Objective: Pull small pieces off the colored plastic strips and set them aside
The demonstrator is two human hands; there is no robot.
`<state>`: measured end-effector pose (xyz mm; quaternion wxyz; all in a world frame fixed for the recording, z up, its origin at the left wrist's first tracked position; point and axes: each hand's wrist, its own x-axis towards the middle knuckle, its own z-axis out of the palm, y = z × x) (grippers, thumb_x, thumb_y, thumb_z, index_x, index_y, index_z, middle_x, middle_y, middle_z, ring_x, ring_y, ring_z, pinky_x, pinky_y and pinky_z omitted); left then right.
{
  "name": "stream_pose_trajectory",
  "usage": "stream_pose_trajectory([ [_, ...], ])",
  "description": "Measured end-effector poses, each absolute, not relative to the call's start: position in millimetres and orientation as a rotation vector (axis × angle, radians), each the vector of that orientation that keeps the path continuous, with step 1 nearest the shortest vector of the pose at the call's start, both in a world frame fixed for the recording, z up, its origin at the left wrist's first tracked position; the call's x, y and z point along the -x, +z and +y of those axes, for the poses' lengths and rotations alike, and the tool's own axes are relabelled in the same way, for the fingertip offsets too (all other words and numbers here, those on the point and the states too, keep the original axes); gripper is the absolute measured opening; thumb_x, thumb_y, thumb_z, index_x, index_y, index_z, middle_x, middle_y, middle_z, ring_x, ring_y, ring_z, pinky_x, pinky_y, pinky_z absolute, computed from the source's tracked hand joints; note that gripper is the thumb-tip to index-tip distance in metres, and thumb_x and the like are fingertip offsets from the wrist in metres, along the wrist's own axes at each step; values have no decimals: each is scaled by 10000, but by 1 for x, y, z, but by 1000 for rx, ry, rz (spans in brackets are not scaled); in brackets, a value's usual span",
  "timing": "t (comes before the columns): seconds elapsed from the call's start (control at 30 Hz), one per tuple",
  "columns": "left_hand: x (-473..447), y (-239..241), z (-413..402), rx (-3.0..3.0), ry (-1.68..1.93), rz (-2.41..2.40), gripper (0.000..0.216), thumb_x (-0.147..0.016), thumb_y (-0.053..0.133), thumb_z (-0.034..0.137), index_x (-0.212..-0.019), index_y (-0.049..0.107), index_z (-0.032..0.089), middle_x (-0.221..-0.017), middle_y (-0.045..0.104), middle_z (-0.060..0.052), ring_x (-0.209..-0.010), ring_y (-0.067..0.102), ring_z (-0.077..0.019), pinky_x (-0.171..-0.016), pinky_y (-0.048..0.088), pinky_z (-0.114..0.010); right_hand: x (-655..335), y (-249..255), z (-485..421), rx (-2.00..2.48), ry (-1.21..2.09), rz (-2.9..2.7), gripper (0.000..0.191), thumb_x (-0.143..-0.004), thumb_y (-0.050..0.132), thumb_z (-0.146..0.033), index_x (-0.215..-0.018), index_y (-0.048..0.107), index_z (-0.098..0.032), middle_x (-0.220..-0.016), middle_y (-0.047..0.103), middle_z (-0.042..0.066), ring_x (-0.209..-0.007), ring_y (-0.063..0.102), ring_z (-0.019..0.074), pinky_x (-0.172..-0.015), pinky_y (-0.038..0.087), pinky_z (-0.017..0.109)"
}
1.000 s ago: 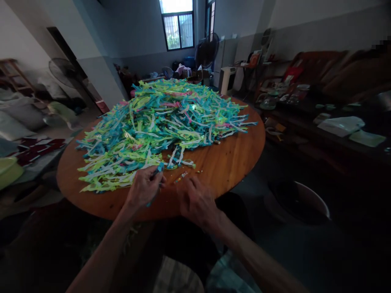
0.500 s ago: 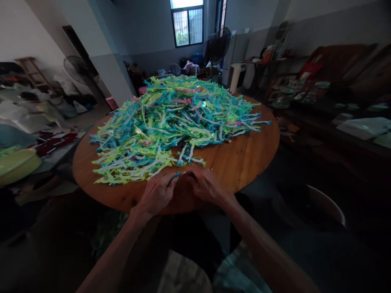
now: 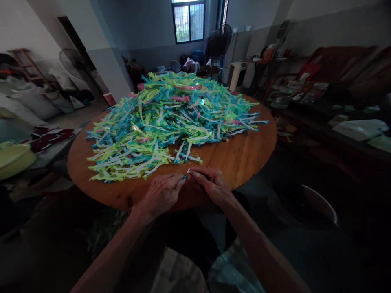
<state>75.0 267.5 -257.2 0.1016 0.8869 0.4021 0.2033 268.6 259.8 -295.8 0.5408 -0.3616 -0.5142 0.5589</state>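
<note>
Near the front edge of a round wooden table [image 3: 241,162], my two hands are almost touching at the fingertips. My left hand [image 3: 163,191] is closed, with a small blue piece [image 3: 185,177] poking out between thumb and forefinger. In a pinch, my right hand [image 3: 212,183] holds a tiny white piece [image 3: 188,171]; its kind is too small to tell. Just beyond my hands rises a large heap of strips [image 3: 171,118] in yellow-green, blue, white and some pink, thin and plastic-looking. A few loose strips [image 3: 185,152] lie at the heap's near edge.
A yellow basin [image 3: 16,158] stands at the far left beside dark red pieces [image 3: 49,140]. On the lower right is a large round container [image 3: 320,203] with a pale rim. A dark bench with a white bag [image 3: 360,128] runs along the right. Fans stand farther back.
My fingertips have come a little to the right, and the white piece now shows at my right fingertips. The view has shifted slightly. A person at the far left is out of view.
</note>
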Motion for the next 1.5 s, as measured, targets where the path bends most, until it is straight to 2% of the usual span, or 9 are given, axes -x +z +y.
stream_pose_trajectory([
  [0.17,-77,-258,267,-2651,593,1188,262,-1016,410,256,-874,617,179,-761,614,-21,-689,539,-144,-655,346,-280,-270,-297,257,891,1316,-1214,378,-849,714,-481,-1034,776,-158,-677,560,-13,-564,404,83,-512,309,217],
  [0.3,-76,-258,267,-2702,488,1234,295,-1014,384,251,-836,609,180,-744,618,-28,-688,551,-150,-659,360,-277,-272,-297,256,961,1227,-1296,371,-860,697,-478,-1063,786,-181,-780,684,24,-628,529,116,-543,382,228],
  [0.47,-75,-257,266,-2765,390,1273,306,-1006,376,231,-808,603,176,-739,633,-36,-674,564,-156,-649,357,-283,-272,-295,256,998,1088,-1401,328,-877,676,-457,-1058,791,-209,-973,770,62,-869,677,204,-742,527,312],
  [0.7,-76,-256,264,-2802,435,1284,296,-1007,391,220,-821,615,173,-720,635,-32,-623,543,-152,-619,324,-295,-272,-294,256,1014,1019,-1430,274,-879,680,-409,-1031,795,-211,-1003,781,70,-913,707,224,-829,549,360],
  [0.87,-77,-256,265,-2789,342,1309,272,-996,394,208,-842,616,181,-752,651,-43,-675,581,-170,-629,335,-292,-274,-296,254,1033,1021,-1453,281,-892,661,-412,-1036,790,-208,-945,782,56,-855,699,211,-753,543,331],
  [1.13,-73,-256,266,-2868,166,1326,228,-961,414,169,-853,616,172,-675,627,-34,-621,579,-181,-584,294,-312,-276,-295,252,979,811,-1670,224,-941,595,-293,-1032,777,-199,-977,774,74,-916,707,213,-830,550,341],
  [1.33,-71,-252,269,-2887,242,1162,258,-913,400,104,-884,651,162,-642,629,-28,-617,595,-181,-588,341,-302,-277,-289,242,938,679,-1938,255,-959,521,-202,-1105,729,-210,-934,750,59,-872,687,193,-786,542,300],
  [1.43,-56,-250,263,-2872,294,1146,294,-921,376,103,-867,658,168,-677,654,-32,-623,614,-181,-590,389,-301,-275,-275,244,885,818,-1998,238,-997,495,-263,-1023,726,-211,-848,716,21,-788,656,162,-716,511,260],
  [1.5,-33,-247,252,-2837,339,1229,306,-961,372,151,-956,676,184,-745,687,-31,-659,644,-184,-615,440,-300,-277,-267,254,866,809,-2017,309,-1024,459,-346,-947,716,-193,-786,678,15,-739,625,151,-699,491,258],
])
